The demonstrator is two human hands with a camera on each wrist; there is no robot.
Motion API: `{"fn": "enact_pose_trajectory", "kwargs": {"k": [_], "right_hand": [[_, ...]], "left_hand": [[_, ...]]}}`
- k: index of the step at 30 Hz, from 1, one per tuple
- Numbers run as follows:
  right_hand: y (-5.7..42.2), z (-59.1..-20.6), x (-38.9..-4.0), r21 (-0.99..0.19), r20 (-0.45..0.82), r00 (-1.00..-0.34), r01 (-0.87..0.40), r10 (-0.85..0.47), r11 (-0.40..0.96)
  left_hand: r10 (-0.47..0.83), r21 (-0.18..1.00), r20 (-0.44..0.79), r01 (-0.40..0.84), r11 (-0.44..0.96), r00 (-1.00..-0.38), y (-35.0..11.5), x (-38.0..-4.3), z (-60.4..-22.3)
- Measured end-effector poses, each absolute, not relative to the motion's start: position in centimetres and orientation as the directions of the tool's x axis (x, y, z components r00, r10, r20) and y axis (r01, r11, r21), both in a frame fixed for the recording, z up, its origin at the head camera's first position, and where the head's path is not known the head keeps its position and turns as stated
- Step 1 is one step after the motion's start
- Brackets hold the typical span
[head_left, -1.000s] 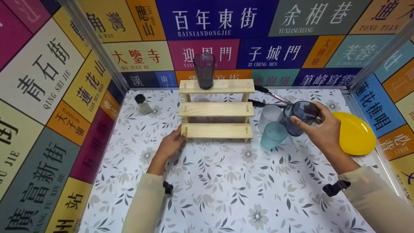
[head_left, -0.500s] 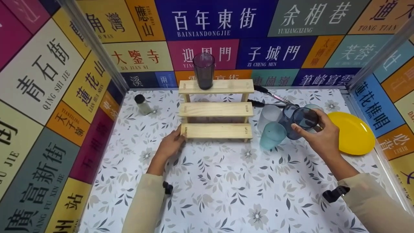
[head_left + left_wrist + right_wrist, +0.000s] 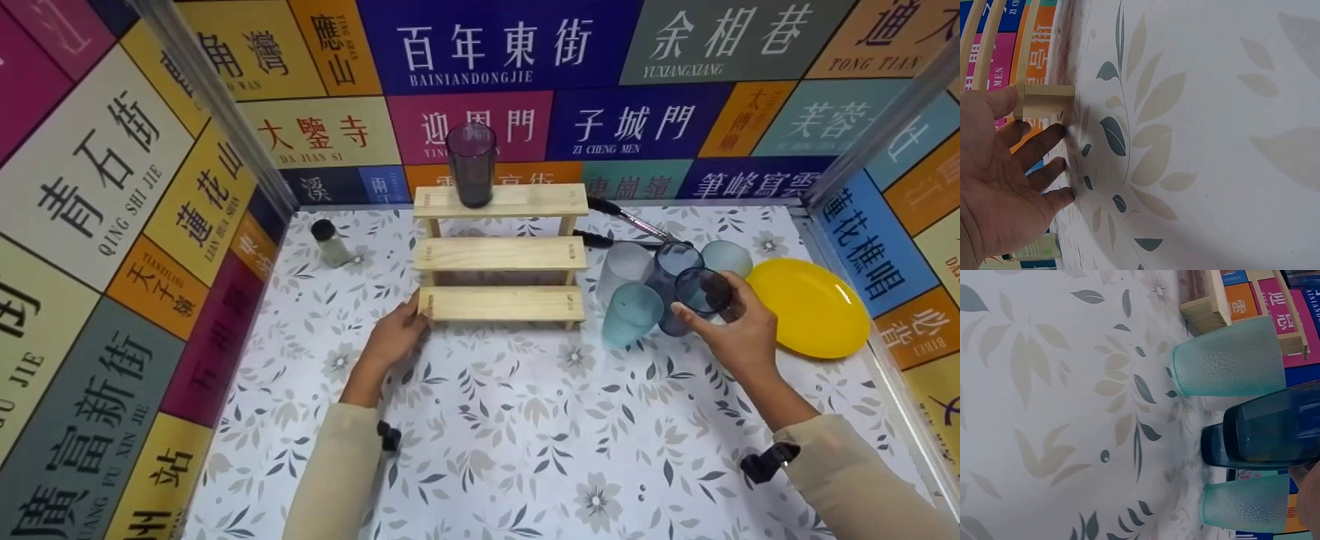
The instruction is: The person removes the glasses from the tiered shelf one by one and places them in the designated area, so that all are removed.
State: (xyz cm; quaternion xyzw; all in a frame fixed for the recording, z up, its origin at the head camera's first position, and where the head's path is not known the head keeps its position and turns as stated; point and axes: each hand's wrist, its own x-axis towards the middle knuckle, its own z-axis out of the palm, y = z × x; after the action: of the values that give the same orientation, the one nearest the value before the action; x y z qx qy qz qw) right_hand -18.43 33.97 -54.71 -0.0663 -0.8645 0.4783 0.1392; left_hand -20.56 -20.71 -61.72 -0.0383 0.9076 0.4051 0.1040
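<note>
My right hand [image 3: 742, 330] grips a dark blue glass tumbler [image 3: 703, 291], thumb on one side and fingers round the other. In the right wrist view the held tumbler [image 3: 1275, 427] overlaps a second dark tumbler [image 3: 1213, 445] behind it. A teal textured cup [image 3: 634, 315] and a frosted clear cup [image 3: 624, 264] stand to its left; a pale teal cup [image 3: 727, 257] is behind. My left hand [image 3: 396, 330] pinches the left end of the wooden three-step rack's lowest step [image 3: 501, 303] between thumb and index finger. Its other fingers [image 3: 1047, 174] are spread near the table.
A purplish glass [image 3: 471, 169] stands on the rack's top step. On the right lies a yellow plate [image 3: 814, 307]. Black-handled long utensils [image 3: 630, 217] lie behind the cups. Far left stands a small bottle with a black cap [image 3: 330, 241]. Printed walls [image 3: 465, 45] enclose the table.
My right hand has brought the dark blue tumbler nearer to me, uncovering the second dark tumbler and the pale teal cup behind. My left hand stays at the rack.
</note>
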Motion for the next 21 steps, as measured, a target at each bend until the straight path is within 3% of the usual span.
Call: {"fn": "enact_pose_trajectory", "kwargs": {"k": [21], "right_hand": [[34.5,-57.8,-18.6,-0.851,0.081,-0.969,0.055,0.233,0.523]], "left_hand": [[0.012,0.721,-0.222,-0.156,0.675,-0.975,-20.7,-20.5,-61.7]]}}
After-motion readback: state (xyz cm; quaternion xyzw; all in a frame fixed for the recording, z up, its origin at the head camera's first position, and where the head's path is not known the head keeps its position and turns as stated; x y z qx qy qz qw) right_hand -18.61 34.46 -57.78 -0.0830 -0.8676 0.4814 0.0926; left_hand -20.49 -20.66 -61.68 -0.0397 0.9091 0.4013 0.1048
